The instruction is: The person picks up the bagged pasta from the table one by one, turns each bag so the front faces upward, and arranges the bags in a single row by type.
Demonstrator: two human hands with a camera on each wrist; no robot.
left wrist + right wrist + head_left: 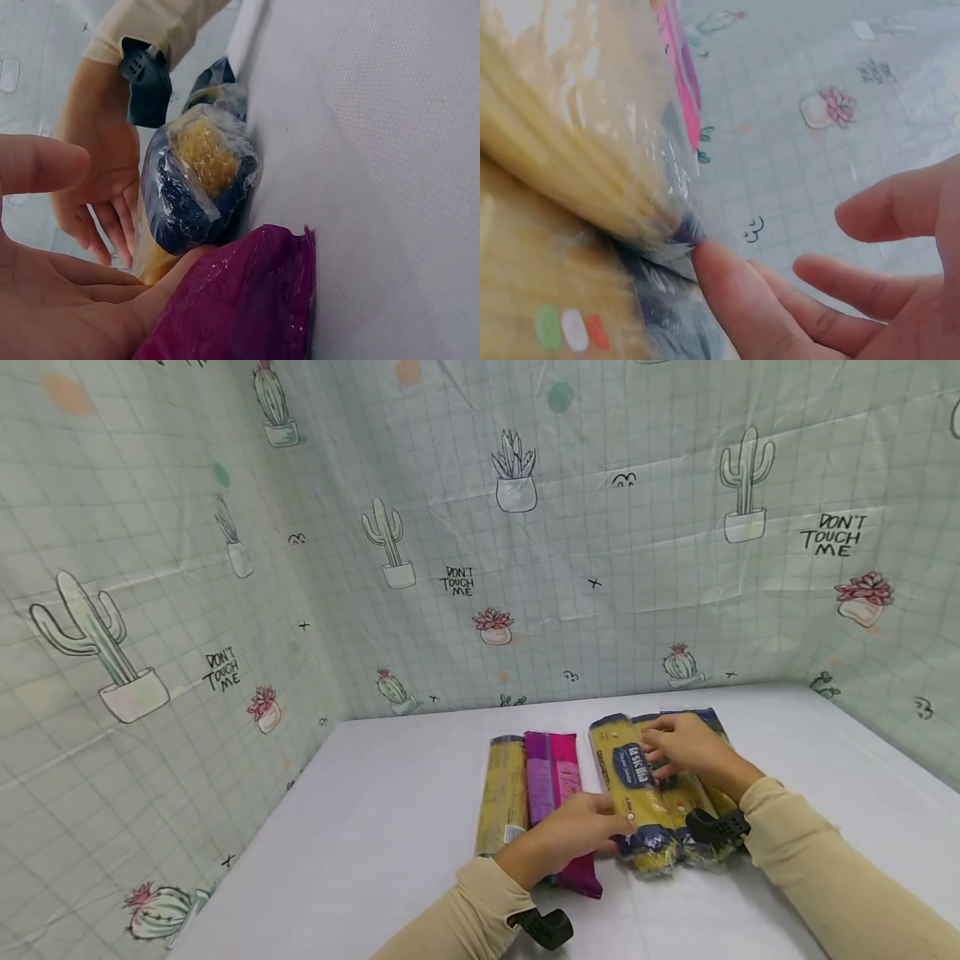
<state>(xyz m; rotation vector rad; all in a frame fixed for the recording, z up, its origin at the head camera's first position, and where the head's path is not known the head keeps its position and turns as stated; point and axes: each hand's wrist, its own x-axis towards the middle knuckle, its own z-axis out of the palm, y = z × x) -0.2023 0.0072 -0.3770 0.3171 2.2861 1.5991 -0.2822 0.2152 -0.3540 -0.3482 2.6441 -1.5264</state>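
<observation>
A yellow spaghetti packet (611,760) with a dark blue label lies tilted against another yellow packet (681,802) on its right. My left hand (573,827) is at its lower left side, above a purple-and-pink packet (540,777); in the left wrist view the left fingers (97,289) are extended by the spaghetti, with the thumb apart. Over the upper part of the right-hand packets is my right hand (686,745), fingers spread. In the right wrist view a right fingertip (720,274) touches the clear wrapper (656,187), thumb away from it.
One more yellow packet (502,789) lies left of the purple-and-pink one. Part of a blue-ended packet (705,717) shows behind my right hand. All lie on a white table (360,827), with a cactus-print cloth (600,635) hanging behind and at the left.
</observation>
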